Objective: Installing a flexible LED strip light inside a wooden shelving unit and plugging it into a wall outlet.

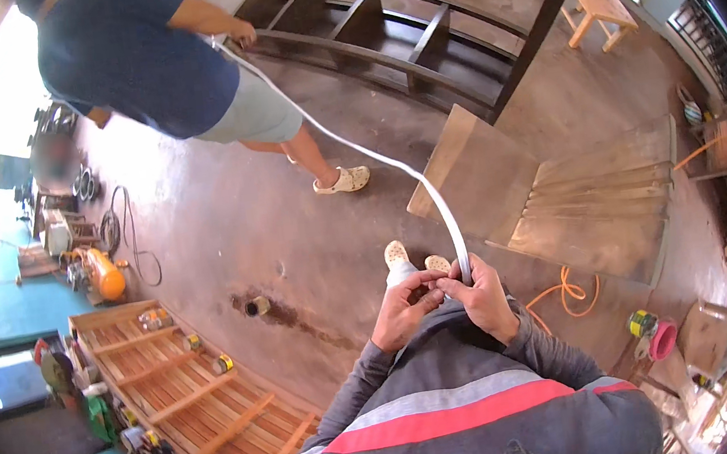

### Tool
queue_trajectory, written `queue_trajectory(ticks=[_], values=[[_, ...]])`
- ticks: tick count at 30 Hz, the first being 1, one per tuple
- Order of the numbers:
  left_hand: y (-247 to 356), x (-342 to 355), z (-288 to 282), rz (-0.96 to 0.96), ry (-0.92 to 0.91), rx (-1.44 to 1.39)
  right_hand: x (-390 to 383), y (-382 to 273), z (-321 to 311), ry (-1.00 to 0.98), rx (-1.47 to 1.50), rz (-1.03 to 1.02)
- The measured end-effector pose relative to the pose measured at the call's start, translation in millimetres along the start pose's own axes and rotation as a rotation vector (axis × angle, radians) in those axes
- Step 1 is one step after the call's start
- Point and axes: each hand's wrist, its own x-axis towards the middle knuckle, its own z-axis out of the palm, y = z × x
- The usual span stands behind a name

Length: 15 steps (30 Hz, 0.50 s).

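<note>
If my right hand (pixel 484 303), closed around the near end of the strip (pixel 451 219), loosens, or if a tug comes from the co-worker's hand (pixel 243 33) by the far end, the strip could twist or slip free. My left hand (pixel 402 316) has its fingertips pinched against those of the right; I cannot tell whether they grip the strip too. The strip is white, smooth and apparently flexible, curving above the dull brown floor (pixel 199 220), near a flat wood-grained panel (pixel 479 172) and a dark, glossy cabinet (pixel 358 14).
</note>
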Motion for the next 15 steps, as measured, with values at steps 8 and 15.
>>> queue_trajectory(ticks=[8, 15], values=[[39.3, 25.9, -62.8, 0.028, 0.025, -0.075, 38.2, -38.8, 37.9, 0.106, 0.21, 0.135], [47.2, 37.0, -98.1, -0.003, 0.164, -0.304, 60.3, -50.9, 29.8, 0.026, 0.415, 0.16]])
